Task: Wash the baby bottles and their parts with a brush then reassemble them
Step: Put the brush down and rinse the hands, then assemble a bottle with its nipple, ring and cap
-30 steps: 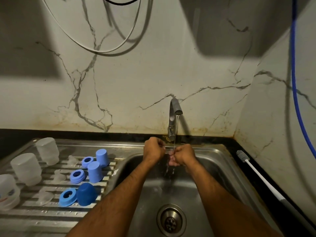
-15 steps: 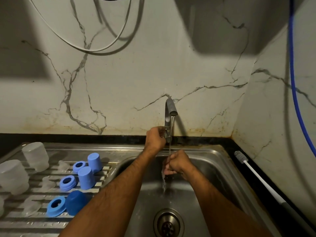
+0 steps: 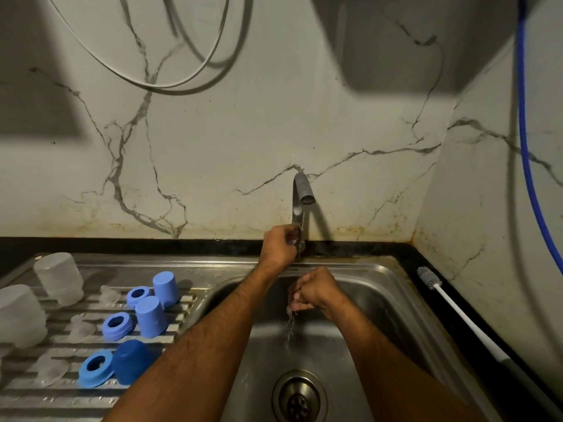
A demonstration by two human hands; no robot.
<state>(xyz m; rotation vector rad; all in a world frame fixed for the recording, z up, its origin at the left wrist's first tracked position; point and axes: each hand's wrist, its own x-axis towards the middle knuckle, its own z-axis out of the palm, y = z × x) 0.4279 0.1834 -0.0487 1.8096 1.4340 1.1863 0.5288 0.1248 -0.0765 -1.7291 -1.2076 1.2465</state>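
My left hand (image 3: 280, 243) grips the lever at the base of the grey tap (image 3: 300, 202). My right hand (image 3: 315, 290) hangs over the sink basin (image 3: 380, 300) with its fingers curled and water dripping from it; it holds nothing that I can see. On the ribbed draining board (image 3: 36, 397) to the left stand clear upturned bottles (image 3: 59, 278), blue caps (image 3: 150, 316), blue collar rings (image 3: 117, 325) and clear teats (image 3: 51, 371). A white-handled bottle brush (image 3: 454, 315) lies on the black counter to the right of the sink.
The drain (image 3: 300, 399) sits in the basin's floor near the front. A marble-patterned wall rises behind the tap. A blue hose (image 3: 525, 147) hangs at the right, and a white cable (image 3: 170, 83) loops above.
My left hand left my right hand, rose to the tap lever and took hold of it. The steady stream from the spout has stopped; only drips fall from my right hand.
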